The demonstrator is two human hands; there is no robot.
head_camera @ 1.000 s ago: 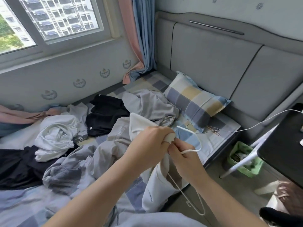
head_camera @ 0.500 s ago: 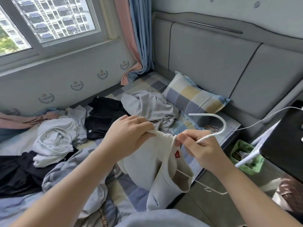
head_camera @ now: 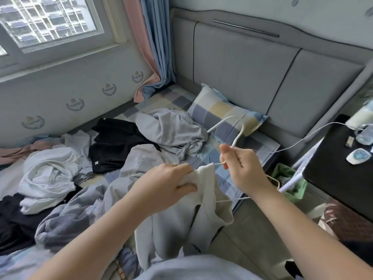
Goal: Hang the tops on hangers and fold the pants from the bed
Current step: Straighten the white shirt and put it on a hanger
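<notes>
White wire hanger (head_camera: pixel 241 129): neck pinched in right hand (head_camera: pixel 244 170) (hook up).
Pale grey top (head_camera: pixel 181 225): collar bunched, gripped by left hand (head_camera: pixel 169 184).
Around: checked pillow (head_camera: pixel 222 118), black bedside table (head_camera: pixel 339 168).

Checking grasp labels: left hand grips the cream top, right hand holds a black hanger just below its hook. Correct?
Not quite: the hanger is white, not black, as the head view shows. The rest stands: the left hand grips the cream top and the right hand holds the hanger just below its hook.
</notes>
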